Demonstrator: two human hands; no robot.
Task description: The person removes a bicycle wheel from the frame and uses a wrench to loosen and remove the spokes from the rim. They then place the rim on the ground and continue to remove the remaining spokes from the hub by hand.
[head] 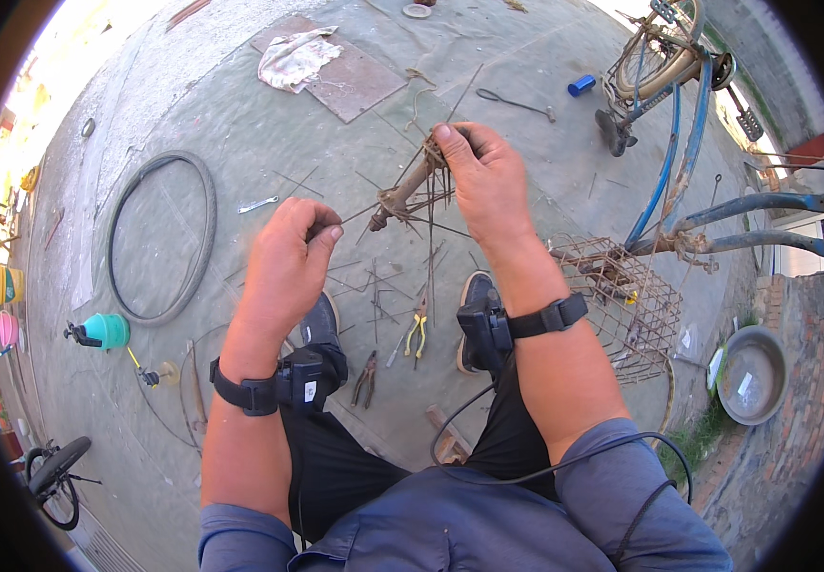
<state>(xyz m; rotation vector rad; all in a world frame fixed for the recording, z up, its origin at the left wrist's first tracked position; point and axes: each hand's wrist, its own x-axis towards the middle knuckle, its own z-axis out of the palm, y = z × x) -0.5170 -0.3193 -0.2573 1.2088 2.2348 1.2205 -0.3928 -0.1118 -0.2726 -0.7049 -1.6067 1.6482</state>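
A rusty bicycle wheel hub [412,186] hangs in front of me, tilted, with several rusty spokes sticking out of its two flanges. My right hand [487,175] grips its upper end between thumb and fingers. With thumb and forefinger, my left hand [297,247] pinches the outer end of a thin spoke [362,214] that runs to the hub's lower flange. Below on the ground lie loose spokes [376,286], yellow-handled pliers [419,332], dark-handled pliers [364,382] and a small screwdriver [394,352].
A black tyre [213,214] and a combination wrench [258,205] lie to the left, near a teal spray bottle [106,331]. At right are a blue bicycle frame [694,136], a rusty wire basket [619,307] and a grey basin [776,365]. A cloth [297,61] lies on a board [358,82] ahead.
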